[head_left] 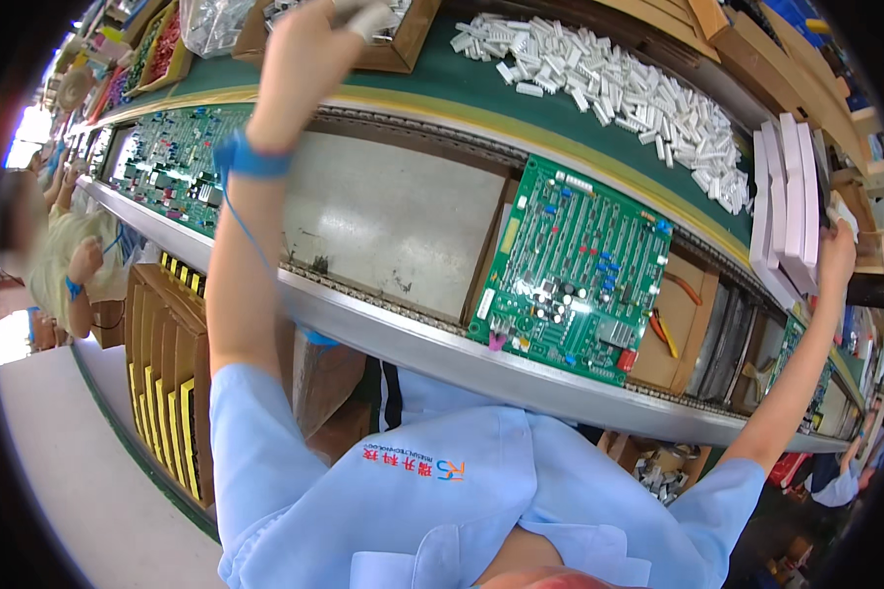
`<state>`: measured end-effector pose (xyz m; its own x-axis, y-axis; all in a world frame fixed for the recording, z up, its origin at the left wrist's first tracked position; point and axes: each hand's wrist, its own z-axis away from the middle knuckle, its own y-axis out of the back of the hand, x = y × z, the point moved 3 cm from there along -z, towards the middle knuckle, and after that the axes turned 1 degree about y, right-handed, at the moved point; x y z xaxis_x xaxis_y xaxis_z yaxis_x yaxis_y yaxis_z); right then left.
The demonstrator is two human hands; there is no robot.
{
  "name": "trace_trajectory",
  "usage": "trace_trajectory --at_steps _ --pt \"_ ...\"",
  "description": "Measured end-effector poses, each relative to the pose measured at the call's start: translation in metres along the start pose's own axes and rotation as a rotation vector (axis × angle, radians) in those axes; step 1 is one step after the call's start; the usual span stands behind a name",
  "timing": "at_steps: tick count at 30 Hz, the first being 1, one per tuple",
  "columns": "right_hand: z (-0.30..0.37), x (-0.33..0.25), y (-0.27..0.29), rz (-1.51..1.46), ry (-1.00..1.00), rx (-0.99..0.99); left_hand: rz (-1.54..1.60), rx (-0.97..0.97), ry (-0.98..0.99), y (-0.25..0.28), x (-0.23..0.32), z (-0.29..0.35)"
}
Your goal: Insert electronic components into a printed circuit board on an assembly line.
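My left hand [309, 54] reaches over the far side of the bench, at a cardboard box [403, 49] of small pale parts. Its fingers are blurred and partly cut off by the top edge; something whitish shows at their tips, either a finger cover or a part. A blue wrist strap [255, 157] with a thin cord circles that wrist. Far to the right, my right hand [837, 257] is beside stacked white slabs [791, 206], with whitish material at its fingertips and its grip unclear. Between my arms a green circuit board [575, 275], populated with components, lies across the conveyor rails.
Many white connectors [619, 88] are heaped on the green shelf behind the conveyor. Orange-handled pliers [666, 334] lie in a cardboard tray right of the board. More circuit boards [177, 162] sit on the line at left, where a co-worker [54, 245] stands. Cardboard dividers [167, 363] stand below.
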<state>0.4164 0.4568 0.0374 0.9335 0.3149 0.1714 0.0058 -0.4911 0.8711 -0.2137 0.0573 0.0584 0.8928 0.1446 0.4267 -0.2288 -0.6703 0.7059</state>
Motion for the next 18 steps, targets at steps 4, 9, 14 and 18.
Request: trace_trajectory --at_steps 4,9,14,18 --pt "0.005 -0.011 0.02 0.27 0.172 0.16 -0.246 -0.072 -0.047 -0.003 -0.014 -0.043" --pt "0.058 -0.089 0.091 -0.284 -0.007 0.175 -0.15 -0.249 0.034 -0.023 -0.041 -0.056" --pt "0.163 -0.276 0.174 -0.946 0.386 -0.04 -0.107 -0.334 0.177 -0.032 -0.06 -0.065" --pt "0.216 -0.343 0.192 -0.987 0.643 -0.217 -0.076 -0.33 0.268 -0.046 -0.055 -0.079"
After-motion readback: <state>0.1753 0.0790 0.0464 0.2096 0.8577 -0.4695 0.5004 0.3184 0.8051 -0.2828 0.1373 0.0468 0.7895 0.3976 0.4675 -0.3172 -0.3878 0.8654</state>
